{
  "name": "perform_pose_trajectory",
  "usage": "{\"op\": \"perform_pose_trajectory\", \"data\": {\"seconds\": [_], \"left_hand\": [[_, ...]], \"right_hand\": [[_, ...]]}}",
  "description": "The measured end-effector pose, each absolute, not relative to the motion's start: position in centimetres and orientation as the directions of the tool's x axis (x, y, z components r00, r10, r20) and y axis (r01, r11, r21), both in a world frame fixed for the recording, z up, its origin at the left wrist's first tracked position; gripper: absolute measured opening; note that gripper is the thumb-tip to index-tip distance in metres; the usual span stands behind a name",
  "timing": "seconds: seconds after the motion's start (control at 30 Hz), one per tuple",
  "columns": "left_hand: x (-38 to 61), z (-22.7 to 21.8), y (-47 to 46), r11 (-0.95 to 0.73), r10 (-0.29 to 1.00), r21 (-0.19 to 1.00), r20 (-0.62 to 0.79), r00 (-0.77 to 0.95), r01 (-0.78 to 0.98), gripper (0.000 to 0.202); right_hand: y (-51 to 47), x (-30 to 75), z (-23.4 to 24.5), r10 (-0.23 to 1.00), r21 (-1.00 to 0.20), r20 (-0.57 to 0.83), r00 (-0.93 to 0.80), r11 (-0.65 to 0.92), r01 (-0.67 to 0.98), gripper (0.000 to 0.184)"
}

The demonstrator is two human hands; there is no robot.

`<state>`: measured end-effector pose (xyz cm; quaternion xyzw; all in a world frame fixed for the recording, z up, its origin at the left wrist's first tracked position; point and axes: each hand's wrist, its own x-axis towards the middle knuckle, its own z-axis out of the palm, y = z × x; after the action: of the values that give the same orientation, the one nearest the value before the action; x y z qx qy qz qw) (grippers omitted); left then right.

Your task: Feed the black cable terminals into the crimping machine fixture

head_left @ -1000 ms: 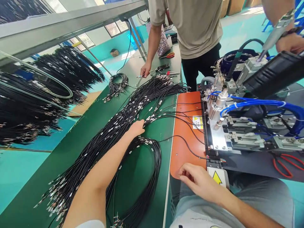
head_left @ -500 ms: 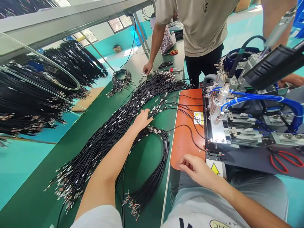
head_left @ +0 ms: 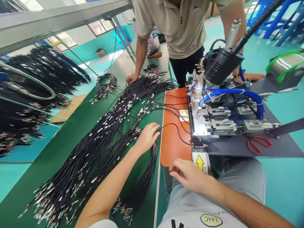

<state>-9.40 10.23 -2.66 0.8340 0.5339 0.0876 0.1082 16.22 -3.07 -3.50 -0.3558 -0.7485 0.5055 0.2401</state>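
My left hand (head_left: 147, 136) lies on the looped bundle of black cables (head_left: 144, 177) on the green table (head_left: 59, 139), fingers stretched towards the orange plate (head_left: 172, 145); it looks open. One black cable (head_left: 177, 129) runs from near its fingertips across the orange plate into the machine (head_left: 213, 123). My right hand (head_left: 187, 174) rests at the near edge of the orange plate, beside the yellow arrow label (head_left: 199, 162), with fingers curled in a pinch; what it pinches is too small to make out. A long spread of black cables with metal ends (head_left: 102, 136) lies left of my left arm.
A person in a beige shirt (head_left: 175, 25) stands at the far end, one hand (head_left: 131, 78) on the table. Red scissors (head_left: 257, 144) lie right of the machine. More cable bundles (head_left: 30, 91) hang at left. A black lamp head (head_left: 219, 66) hangs over the machine.
My left hand has drawn back from the spread of cables onto the looped bundle, nearer the orange plate. My right hand stays at the plate's near edge. The camera view has shifted right.
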Motion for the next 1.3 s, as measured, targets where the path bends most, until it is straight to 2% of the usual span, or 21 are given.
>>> {"op": "perform_pose_trajectory", "data": {"seconds": [0.17,0.37,0.77,1.07,1.3], "left_hand": [[-2.9,-4.9,8.1,-0.691,0.709,0.337,0.146,0.690,0.639,0.051],[-0.7,-7.5,6.5,-0.796,0.565,0.349,0.131,0.815,0.495,0.052],[-0.4,-9.5,5.7,-0.815,0.557,0.297,0.163,0.815,0.498,0.056],[-0.1,-9.4,5.5,-0.827,0.552,0.247,0.179,0.815,0.505,0.055],[-0.1,-9.5,5.4,-0.822,0.554,0.278,0.195,0.809,0.497,0.056]], "right_hand": [[-5.9,18.3,-4.6,0.745,-0.935,-0.060,-0.664,0.190,0.298,0.010],[-7.6,20.1,-7.0,0.769,-0.945,-0.139,-0.624,0.086,0.316,0.010],[-8.7,21.7,-9.1,0.811,-0.929,-0.249,-0.530,-0.044,0.368,0.012],[-9.4,22.0,-9.8,0.799,-0.925,-0.271,-0.537,-0.063,0.374,0.011],[-9.5,22.0,-9.4,0.796,-0.920,-0.287,-0.533,-0.074,0.384,0.011]]}}
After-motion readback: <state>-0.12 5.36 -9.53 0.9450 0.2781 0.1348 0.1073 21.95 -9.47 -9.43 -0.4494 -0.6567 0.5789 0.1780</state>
